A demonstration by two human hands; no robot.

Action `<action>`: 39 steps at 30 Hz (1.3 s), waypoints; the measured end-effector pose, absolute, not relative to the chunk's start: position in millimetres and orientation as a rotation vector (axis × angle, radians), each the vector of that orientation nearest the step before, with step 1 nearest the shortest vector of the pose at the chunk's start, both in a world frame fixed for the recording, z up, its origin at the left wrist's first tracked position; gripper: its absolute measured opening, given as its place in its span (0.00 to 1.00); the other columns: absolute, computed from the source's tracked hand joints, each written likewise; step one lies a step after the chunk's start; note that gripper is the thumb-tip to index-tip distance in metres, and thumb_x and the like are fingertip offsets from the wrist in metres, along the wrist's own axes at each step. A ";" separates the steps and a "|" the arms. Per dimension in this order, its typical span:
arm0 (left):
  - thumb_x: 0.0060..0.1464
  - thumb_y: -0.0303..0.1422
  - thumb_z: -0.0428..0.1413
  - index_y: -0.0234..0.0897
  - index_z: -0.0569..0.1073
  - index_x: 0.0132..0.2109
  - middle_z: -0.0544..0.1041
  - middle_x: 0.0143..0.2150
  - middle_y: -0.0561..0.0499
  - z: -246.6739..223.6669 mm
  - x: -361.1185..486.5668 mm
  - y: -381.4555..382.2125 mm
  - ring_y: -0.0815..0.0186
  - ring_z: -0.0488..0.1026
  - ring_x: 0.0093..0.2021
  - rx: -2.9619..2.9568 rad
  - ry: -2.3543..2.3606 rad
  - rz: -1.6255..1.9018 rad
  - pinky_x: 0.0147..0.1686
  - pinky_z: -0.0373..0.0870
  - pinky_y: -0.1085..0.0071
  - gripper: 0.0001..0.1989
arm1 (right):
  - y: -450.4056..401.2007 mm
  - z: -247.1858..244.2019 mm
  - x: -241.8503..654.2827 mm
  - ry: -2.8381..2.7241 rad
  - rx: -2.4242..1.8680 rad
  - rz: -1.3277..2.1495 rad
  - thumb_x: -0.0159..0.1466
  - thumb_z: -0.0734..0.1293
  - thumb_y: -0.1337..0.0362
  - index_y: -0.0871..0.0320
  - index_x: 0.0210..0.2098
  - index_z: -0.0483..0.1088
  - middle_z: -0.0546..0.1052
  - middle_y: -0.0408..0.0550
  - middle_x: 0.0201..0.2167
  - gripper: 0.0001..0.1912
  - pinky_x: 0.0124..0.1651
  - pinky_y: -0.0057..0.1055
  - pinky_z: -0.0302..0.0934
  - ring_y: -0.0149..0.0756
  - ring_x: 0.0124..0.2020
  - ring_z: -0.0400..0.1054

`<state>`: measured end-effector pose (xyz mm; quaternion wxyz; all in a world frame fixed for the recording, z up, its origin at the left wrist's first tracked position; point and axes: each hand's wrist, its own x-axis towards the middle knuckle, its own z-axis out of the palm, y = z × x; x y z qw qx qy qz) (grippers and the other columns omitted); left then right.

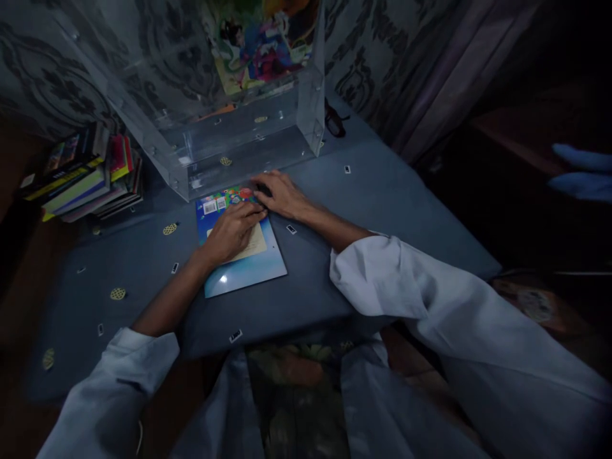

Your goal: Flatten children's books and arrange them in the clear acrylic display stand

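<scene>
A thin blue book [248,274] lies on the table in front of me, with a barcode, colourful pictures and a pale text panel on its cover. My left hand [234,231] rests across the middle of the cover, fingers stretched out toward the right edge. At the book's upper right corner, my right hand [283,195] sits with its fingers apart, touching or just over the edge. A dark patch shows below its fingers, and I cannot tell whether it is shadow or part of the cover.
Behind the book stands a clear acrylic rack [172,156] holding a colourful picture book [268,48]. Several stacked books [90,172] are at the left. Dark glasses [335,121] lie by the rack's right side. A blue-gloved hand [581,172] reaches in at the far right.
</scene>
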<state>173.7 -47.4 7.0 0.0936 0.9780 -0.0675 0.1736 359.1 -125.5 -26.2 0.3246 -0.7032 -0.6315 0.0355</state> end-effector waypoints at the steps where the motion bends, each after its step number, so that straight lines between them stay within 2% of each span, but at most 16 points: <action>1: 0.67 0.26 0.45 0.36 0.75 0.56 0.78 0.52 0.42 8.5 168.6 -53.6 0.57 0.73 0.53 2.891 -0.223 0.500 0.52 0.70 0.57 0.18 | -126.4 -25.3 358.3 -1.653 -1.855 0.094 0.70 0.59 0.59 0.61 0.61 0.67 0.76 0.56 0.55 0.23 0.61 0.47 0.60 0.49 0.57 0.66; 6: 0.68 0.26 0.45 0.37 0.72 0.59 0.78 0.54 0.42 16.0 141.8 -87.6 0.58 0.73 0.56 2.812 -0.332 0.455 0.53 0.71 0.57 0.18 | -129.5 -20.9 354.7 -1.642 -1.885 0.081 0.70 0.60 0.57 0.60 0.61 0.67 0.75 0.56 0.56 0.23 0.61 0.48 0.58 0.50 0.59 0.65; 15: 0.66 0.21 0.43 0.37 0.65 0.66 0.77 0.56 0.41 20.2 102.5 -130.8 0.57 0.72 0.60 2.744 -0.396 0.365 0.53 0.72 0.55 0.24 | -132.0 -19.6 353.9 -1.664 -1.884 0.065 0.71 0.61 0.57 0.60 0.60 0.67 0.75 0.57 0.56 0.22 0.61 0.51 0.57 0.52 0.59 0.65; 20: 0.67 0.22 0.43 0.38 0.70 0.62 0.79 0.53 0.42 14.7 104.0 -131.0 0.58 0.75 0.56 2.679 -0.337 0.439 0.49 0.72 0.57 0.21 | -137.4 -11.4 344.5 -1.702 -1.883 0.059 0.71 0.59 0.62 0.61 0.57 0.70 0.75 0.57 0.57 0.19 0.61 0.49 0.58 0.50 0.59 0.66; 24: 0.68 0.23 0.43 0.38 0.73 0.59 0.79 0.53 0.42 11.4 105.5 -130.5 0.60 0.75 0.55 2.640 -0.306 0.461 0.50 0.72 0.58 0.20 | -145.9 -9.3 332.8 -1.749 -1.924 0.020 0.71 0.58 0.65 0.62 0.59 0.70 0.70 0.58 0.64 0.20 0.66 0.52 0.52 0.51 0.67 0.60; 27: 0.67 0.23 0.43 0.38 0.73 0.58 0.79 0.53 0.42 9.4 105.2 -131.6 0.60 0.75 0.54 2.642 -0.283 0.467 0.51 0.71 0.58 0.20 | -158.9 -12.3 323.7 -1.770 -1.946 0.006 0.71 0.58 0.65 0.62 0.64 0.65 0.67 0.59 0.66 0.23 0.68 0.54 0.50 0.50 0.69 0.56; 31: 0.66 0.23 0.44 0.39 0.74 0.58 0.80 0.53 0.42 6.6 104.5 -132.8 0.59 0.75 0.54 2.640 -0.263 0.459 0.51 0.72 0.57 0.21 | -186.4 -16.1 311.8 -1.826 -1.941 0.032 0.71 0.57 0.62 0.62 0.65 0.63 0.64 0.60 0.68 0.25 0.69 0.55 0.51 0.49 0.70 0.57; 39: 0.66 0.24 0.46 0.36 0.77 0.50 0.81 0.50 0.43 6.3 103.1 -134.7 0.61 0.77 0.52 2.656 -0.245 0.534 0.52 0.74 0.61 0.16 | -240.3 -18.1 293.2 -1.947 -1.911 0.059 0.71 0.56 0.61 0.63 0.67 0.60 0.62 0.62 0.69 0.27 0.70 0.54 0.50 0.48 0.71 0.55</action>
